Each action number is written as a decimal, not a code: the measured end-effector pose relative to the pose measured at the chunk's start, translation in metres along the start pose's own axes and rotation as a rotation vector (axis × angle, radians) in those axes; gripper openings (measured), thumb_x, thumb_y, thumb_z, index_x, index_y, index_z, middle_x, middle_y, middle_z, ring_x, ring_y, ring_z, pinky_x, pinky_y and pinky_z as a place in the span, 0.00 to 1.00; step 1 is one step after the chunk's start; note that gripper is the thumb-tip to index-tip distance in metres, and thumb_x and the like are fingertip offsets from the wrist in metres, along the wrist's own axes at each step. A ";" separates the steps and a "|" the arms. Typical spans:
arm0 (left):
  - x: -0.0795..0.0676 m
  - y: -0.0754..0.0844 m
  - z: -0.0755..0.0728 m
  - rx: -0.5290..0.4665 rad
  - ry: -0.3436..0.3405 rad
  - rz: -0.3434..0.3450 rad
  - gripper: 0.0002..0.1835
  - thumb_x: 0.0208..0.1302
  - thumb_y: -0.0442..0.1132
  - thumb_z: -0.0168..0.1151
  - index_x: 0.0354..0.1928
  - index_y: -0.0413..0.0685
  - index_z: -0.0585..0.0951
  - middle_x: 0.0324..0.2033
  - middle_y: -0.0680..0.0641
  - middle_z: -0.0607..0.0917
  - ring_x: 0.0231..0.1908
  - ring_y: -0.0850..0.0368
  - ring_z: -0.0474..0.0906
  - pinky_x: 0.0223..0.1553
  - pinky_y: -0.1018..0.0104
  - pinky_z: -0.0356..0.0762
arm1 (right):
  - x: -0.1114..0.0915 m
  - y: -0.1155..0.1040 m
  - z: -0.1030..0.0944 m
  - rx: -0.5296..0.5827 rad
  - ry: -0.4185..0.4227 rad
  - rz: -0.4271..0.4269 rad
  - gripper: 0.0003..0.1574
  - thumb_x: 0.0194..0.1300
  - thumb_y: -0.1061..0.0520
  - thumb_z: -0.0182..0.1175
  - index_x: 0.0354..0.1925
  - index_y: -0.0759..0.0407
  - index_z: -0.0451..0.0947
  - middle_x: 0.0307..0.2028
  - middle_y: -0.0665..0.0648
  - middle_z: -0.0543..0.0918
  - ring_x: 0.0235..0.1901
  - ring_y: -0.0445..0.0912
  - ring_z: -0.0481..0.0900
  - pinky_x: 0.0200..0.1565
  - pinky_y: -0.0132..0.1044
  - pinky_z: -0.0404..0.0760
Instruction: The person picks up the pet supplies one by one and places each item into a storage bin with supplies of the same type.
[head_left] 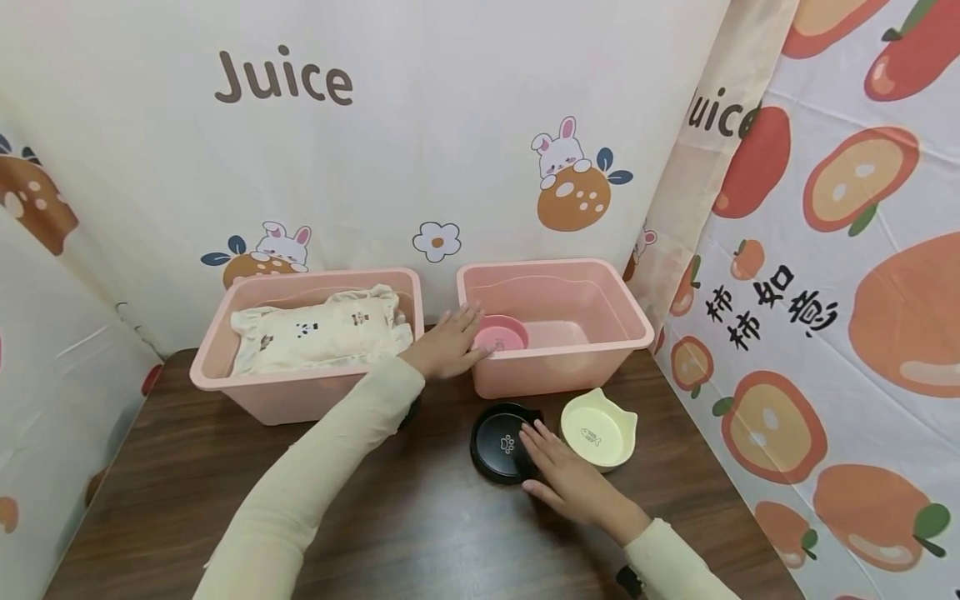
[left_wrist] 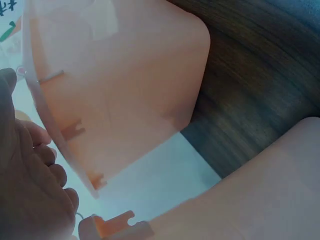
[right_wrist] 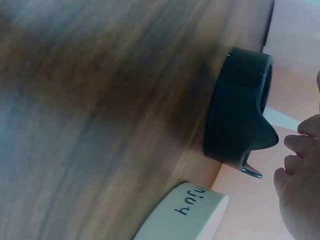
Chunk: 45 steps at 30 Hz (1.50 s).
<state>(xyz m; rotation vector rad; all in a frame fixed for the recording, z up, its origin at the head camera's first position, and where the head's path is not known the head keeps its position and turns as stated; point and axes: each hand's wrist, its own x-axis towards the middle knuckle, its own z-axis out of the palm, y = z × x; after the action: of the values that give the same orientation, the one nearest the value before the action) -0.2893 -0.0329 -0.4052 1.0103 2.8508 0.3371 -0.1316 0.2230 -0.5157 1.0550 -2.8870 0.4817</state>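
Observation:
My left hand (head_left: 448,343) is stretched out with straight fingers over the near left rim of the right pink bin (head_left: 551,367). A pink bowl (head_left: 510,335) sits inside that bin, just beyond these fingers. In the left wrist view, the same hand (left_wrist: 35,175) appears beside a bin's rim. With fingers extended, my right hand (head_left: 577,483) hovers at the edge of a black cat-eared bowl (head_left: 491,450) with a paw print, overlapping it in the head view. Right of it stands a cream cat-eared bowl (head_left: 600,429) with a fish drawing; its side lettering (right_wrist: 187,210) shows in the right wrist view.
The left pink bin (head_left: 307,392) contains a cream frilled pillow (head_left: 322,333). Something dark (head_left: 410,412) peeks out from behind my left sleeve. Printed curtains (head_left: 450,125) hang along the back and sides of the dark wooden table (head_left: 420,517).

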 end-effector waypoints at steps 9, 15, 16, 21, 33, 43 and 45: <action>0.003 0.000 0.005 -0.045 0.004 -0.019 0.39 0.73 0.58 0.40 0.75 0.40 0.48 0.75 0.41 0.45 0.74 0.46 0.38 0.72 0.49 0.39 | -0.003 -0.001 0.005 0.032 -0.006 -0.011 0.42 0.71 0.43 0.51 0.73 0.64 0.53 0.72 0.63 0.57 0.73 0.57 0.49 0.66 0.55 0.60; 0.004 -0.002 0.006 -0.036 -0.013 -0.017 0.40 0.73 0.61 0.37 0.75 0.40 0.46 0.75 0.41 0.44 0.74 0.45 0.38 0.72 0.49 0.40 | -0.001 -0.001 0.010 0.032 0.003 -0.031 0.42 0.70 0.46 0.54 0.72 0.66 0.55 0.71 0.64 0.58 0.72 0.59 0.52 0.65 0.56 0.62; 0.004 -0.003 0.005 -0.036 -0.017 -0.018 0.40 0.73 0.61 0.37 0.75 0.40 0.46 0.75 0.41 0.43 0.74 0.46 0.38 0.72 0.49 0.40 | -0.001 -0.001 0.011 0.025 0.002 -0.033 0.42 0.71 0.45 0.53 0.72 0.65 0.54 0.71 0.64 0.58 0.72 0.59 0.51 0.65 0.56 0.62; 0.004 -0.002 0.003 -0.024 -0.037 -0.028 0.41 0.73 0.61 0.37 0.75 0.40 0.45 0.75 0.42 0.42 0.74 0.48 0.35 0.72 0.51 0.40 | 0.002 0.001 0.017 0.003 0.021 -0.056 0.42 0.70 0.45 0.54 0.71 0.66 0.56 0.71 0.63 0.59 0.71 0.60 0.53 0.65 0.56 0.62; 0.007 -0.002 0.009 0.035 -0.023 -0.031 0.42 0.72 0.63 0.34 0.75 0.40 0.45 0.75 0.42 0.43 0.74 0.47 0.38 0.73 0.53 0.39 | 0.014 -0.002 0.022 -0.073 0.009 -0.112 0.40 0.71 0.42 0.52 0.70 0.63 0.60 0.68 0.63 0.65 0.69 0.58 0.59 0.65 0.54 0.64; 0.004 -0.002 0.008 0.036 -0.013 -0.010 0.41 0.73 0.62 0.34 0.74 0.38 0.45 0.75 0.40 0.43 0.74 0.46 0.37 0.72 0.51 0.41 | 0.021 0.003 0.033 -0.147 0.090 -0.184 0.27 0.59 0.45 0.67 0.55 0.53 0.80 0.49 0.50 0.83 0.47 0.44 0.76 0.44 0.39 0.72; 0.004 -0.001 0.008 0.042 -0.010 -0.008 0.41 0.73 0.62 0.34 0.74 0.38 0.45 0.75 0.39 0.43 0.74 0.45 0.38 0.72 0.50 0.42 | 0.021 0.003 0.036 -0.155 0.114 -0.192 0.24 0.57 0.46 0.68 0.52 0.51 0.82 0.45 0.47 0.84 0.44 0.42 0.76 0.41 0.37 0.70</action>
<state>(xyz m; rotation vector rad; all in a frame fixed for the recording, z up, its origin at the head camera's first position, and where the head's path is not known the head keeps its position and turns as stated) -0.2917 -0.0302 -0.4136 1.0046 2.8632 0.2722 -0.1469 0.2013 -0.5481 1.2195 -2.6407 0.2924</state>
